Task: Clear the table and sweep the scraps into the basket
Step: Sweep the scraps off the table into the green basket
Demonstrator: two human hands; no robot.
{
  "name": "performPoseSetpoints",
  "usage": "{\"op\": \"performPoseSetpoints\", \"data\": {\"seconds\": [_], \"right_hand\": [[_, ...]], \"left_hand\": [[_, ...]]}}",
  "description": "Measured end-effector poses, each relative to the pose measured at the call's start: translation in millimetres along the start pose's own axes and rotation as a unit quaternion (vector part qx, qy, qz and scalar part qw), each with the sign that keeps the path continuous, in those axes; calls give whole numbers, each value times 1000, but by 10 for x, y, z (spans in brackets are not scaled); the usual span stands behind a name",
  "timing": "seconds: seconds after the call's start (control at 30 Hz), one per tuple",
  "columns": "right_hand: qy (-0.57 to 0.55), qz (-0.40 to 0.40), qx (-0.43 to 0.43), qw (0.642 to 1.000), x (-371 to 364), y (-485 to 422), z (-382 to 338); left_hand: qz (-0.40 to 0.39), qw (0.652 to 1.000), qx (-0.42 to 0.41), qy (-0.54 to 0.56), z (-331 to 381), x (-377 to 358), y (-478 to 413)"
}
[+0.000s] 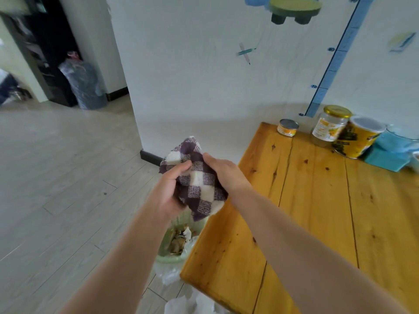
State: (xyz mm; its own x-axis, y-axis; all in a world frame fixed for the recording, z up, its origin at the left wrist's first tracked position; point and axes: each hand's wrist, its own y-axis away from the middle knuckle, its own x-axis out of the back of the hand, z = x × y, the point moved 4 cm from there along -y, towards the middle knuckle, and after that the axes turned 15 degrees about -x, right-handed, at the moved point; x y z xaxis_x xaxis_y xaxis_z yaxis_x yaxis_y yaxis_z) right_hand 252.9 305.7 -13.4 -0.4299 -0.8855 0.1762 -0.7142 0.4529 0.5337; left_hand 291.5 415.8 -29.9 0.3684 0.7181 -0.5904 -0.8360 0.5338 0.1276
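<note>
Holding a purple-and-white checked cloth [199, 184] bunched up between both hands, in the air just off the left edge of the wooden table [317, 211] and above a pale green basket [167, 259]. Gripping the cloth's lower left side with the left hand [169, 193], fingers curled into the folds and thumb pressed on top. Clasping its right side with the right hand [226, 172], thumb laid over the fabric (the other fingers hidden behind it). One loose corner hanging down over the basket's mouth.

Down on the pale plank floor [56, 177], hard against the table near its front left corner: the basket, lined with a thin white bag and partly hidden by the left forearm. Inside it, brownish scraps [178, 242] and crumpled white bits. Beside it, nearer the camera, more white plastic [195, 302] spread on the floor.

Lined up along the table's far edge by the white wall: a small tin [287, 128], then a glass jar [328, 126] with a gold lid, then a yellow canister [357, 140] just beside the jar, then a teal box [390, 155]. Far left, by a dark doorway, a large water bottle [84, 87] wrapped in plastic.
</note>
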Motion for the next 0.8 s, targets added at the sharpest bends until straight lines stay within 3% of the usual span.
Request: {"op": "performPoseSetpoints", "data": {"seconds": [0.07,0.13,0.5,0.67,0.73,0.8], "right_hand": [[-56,-62,-51,995,90,39,81],[-76,-84,-40,993,236,101,138],[22,21,93,995,1498,776,239],[-150,-88,28,984,2098,1040,515],[-147,-73,2,986,2269,1084,706],[-107,2,-11,994,2453,1116,899]], "left_hand": [[8,1000,4,-8,-14,-100,13],[12,999,7,-31,-42,-197,23],[-108,992,48,-48,-588,-1186,209],[-60,997,53,-21,-980,-1692,297],[-50,997,60,-6,-1128,-1862,366],[-49,997,61,-4,-1272,-2003,450]]}}
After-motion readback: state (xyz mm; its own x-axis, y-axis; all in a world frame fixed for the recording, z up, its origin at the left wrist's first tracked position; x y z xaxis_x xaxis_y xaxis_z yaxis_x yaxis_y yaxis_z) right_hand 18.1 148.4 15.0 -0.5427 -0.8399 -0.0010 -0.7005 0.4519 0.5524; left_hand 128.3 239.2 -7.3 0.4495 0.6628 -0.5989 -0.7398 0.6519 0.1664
